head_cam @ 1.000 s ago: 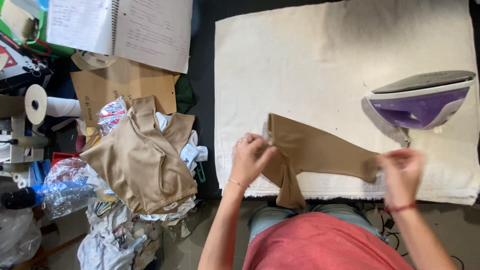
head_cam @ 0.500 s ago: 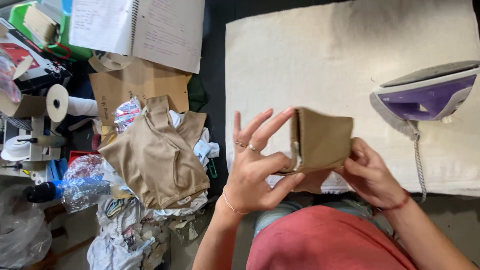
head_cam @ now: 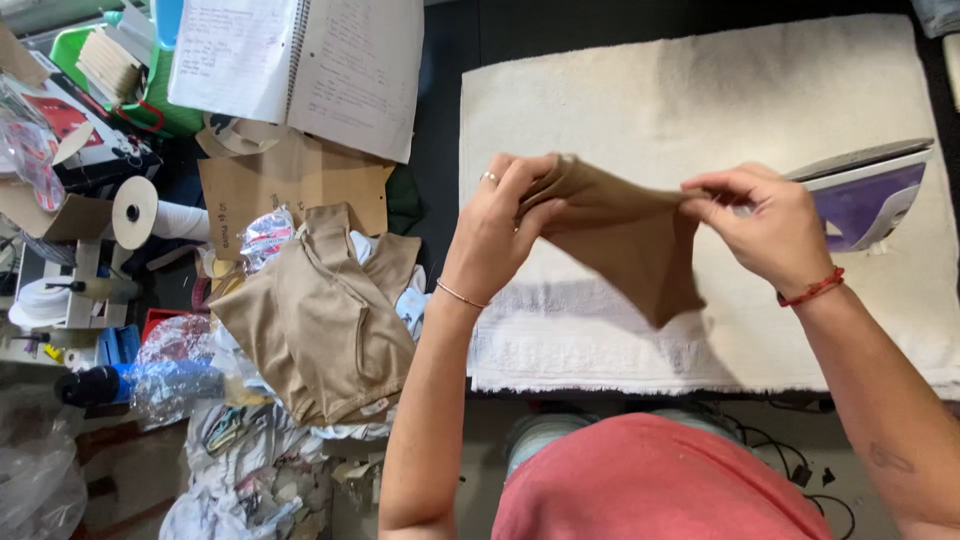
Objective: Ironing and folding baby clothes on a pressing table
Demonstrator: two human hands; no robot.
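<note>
Both arms come up from the bottom edge of the view and are raised in front of the body. The left hand (head_cam: 505, 235) is upright, with the wrist bent and the fingers curled together in a pinch at the top; a ring sits on one finger and a thin bracelet on the wrist. The right hand (head_cam: 765, 225) is held at the same height, its back toward the camera, with thumb and fingers pinched toward the left. A red cord goes around its wrist.
</note>
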